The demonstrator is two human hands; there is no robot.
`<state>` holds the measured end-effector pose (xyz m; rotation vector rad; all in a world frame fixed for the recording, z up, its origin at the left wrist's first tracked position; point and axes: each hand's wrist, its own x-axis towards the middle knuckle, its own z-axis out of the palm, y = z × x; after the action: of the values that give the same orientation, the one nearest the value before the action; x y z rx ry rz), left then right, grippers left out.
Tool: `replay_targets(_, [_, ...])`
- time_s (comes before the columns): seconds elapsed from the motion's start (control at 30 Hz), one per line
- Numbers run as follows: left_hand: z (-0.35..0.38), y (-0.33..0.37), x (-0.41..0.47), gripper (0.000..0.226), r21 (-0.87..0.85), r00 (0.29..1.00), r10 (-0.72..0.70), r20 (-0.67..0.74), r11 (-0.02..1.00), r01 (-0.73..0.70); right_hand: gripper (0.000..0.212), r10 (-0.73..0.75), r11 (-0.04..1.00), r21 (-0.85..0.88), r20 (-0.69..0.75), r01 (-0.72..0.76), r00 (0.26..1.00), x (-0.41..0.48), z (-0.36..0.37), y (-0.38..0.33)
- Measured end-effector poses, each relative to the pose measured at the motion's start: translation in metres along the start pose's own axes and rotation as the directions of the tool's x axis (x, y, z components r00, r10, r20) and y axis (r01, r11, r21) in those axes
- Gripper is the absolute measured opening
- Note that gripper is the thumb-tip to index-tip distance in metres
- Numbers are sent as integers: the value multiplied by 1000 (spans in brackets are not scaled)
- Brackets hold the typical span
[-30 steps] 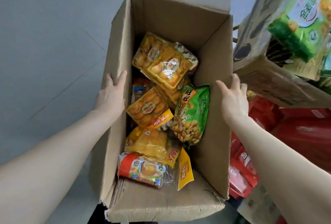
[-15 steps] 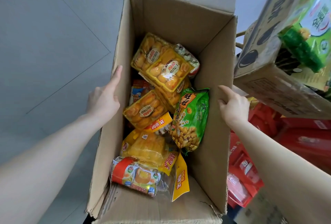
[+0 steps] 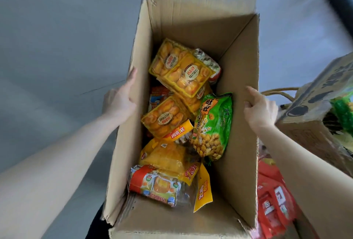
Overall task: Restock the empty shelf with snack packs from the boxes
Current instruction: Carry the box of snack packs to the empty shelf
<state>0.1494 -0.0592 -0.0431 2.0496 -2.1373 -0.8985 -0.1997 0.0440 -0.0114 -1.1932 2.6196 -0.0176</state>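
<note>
One open cardboard box point(image 3: 238, 89) holds three yellow cake trays point(image 3: 183, 70), one green snack bag point(image 3: 214, 126) by its right wall and one red-orange pack point(image 3: 154, 183) at its near end. Left hand point(image 3: 119, 99) and right hand point(image 3: 260, 108) each grip a side wall. Since before, both hands have curled tighter and the box sits further left.
</note>
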Motion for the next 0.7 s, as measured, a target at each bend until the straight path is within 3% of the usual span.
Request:
replay_targets(0.27, [-158, -117, -12, 99, -82, 971, -183, -154, 982, 172, 60, -232, 973, 19, 21, 232, 972, -21, -63, -219])
replay_targets(0.7, [-415, -360, 52, 93, -192, 849, -452, -274, 891, 412, 68, -502, 865, 40, 59, 500, 863, -63, -70, -625])
